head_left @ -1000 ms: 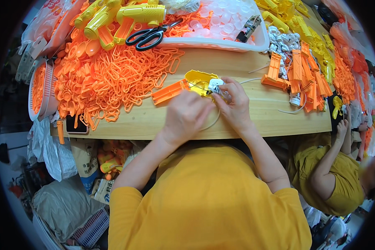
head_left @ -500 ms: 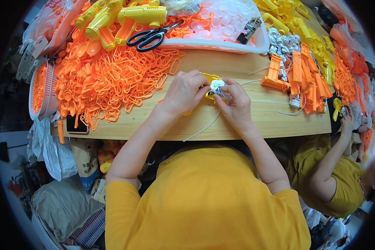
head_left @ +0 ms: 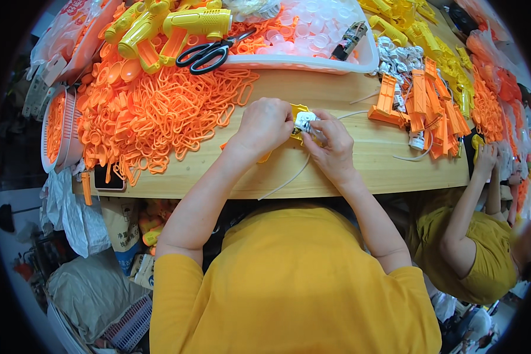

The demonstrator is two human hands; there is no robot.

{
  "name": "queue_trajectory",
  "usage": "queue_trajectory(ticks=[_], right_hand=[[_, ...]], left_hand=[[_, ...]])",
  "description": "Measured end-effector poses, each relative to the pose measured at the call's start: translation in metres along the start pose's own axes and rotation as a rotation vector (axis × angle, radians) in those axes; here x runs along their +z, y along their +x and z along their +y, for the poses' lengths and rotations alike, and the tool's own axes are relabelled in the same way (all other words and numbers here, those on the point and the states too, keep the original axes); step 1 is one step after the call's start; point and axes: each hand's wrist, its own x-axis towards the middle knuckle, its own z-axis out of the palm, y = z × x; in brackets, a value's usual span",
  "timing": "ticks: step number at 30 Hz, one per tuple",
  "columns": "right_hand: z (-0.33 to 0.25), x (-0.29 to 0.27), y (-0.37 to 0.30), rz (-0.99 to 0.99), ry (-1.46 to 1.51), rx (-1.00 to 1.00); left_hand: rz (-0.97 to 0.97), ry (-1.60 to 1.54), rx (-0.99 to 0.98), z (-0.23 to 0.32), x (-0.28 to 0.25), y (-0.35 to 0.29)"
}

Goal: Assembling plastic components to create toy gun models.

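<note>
Right grip pinches the white part at the yellow shell; left grip's hold I cannot tell.

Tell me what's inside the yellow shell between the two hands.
At the visible right end of the yellow shell, a white piece shows; I can't tell if it sits fully inside. The left hand covers most of the shell's left part, so anything beneath is hidden.

R hand on white pc
</note>
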Motion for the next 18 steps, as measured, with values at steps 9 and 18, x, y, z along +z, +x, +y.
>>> queue_trajectory(ticks=[9,18], right_hand=[[0.0,0.003,-0.0028,0.016,0.097,0.109],[0.0009,0.0026,-0.0036,0.006,0.134,0.093]], left_hand=[[-0.116,0.144,-0.09,0.0052,-0.0018,0.009],[0.01,0.133,-0.026,-0.0026,0.0066,0.0037]])
